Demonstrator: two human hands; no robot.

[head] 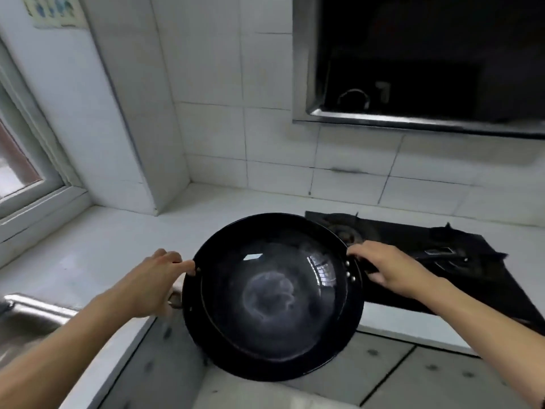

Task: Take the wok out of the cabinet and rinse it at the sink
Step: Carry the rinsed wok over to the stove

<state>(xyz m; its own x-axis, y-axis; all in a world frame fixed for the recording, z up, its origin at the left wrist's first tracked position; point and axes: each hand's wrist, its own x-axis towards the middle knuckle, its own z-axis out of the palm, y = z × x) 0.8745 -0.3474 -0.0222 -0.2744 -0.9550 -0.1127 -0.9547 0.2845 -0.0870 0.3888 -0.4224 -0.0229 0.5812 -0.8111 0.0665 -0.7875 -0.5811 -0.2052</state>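
A black wok [272,296] hangs in the air in front of the white counter [118,240], its round bowl facing up and its front half over the floor. My left hand [150,284] grips the small loop handle on the wok's left rim. My right hand [386,267] curls round the long dark handle on the right, just past three rivets. The steel sink [32,317] shows at the lower left edge, its basin mostly hidden by my left forearm. No cabinet is in view.
A black gas hob [427,249] lies in the counter right of the wok, under my right hand. A dark range hood [427,63] hangs above it on the tiled wall. A window [20,169] is at the left. Grey floor tiles [383,370] lie below.
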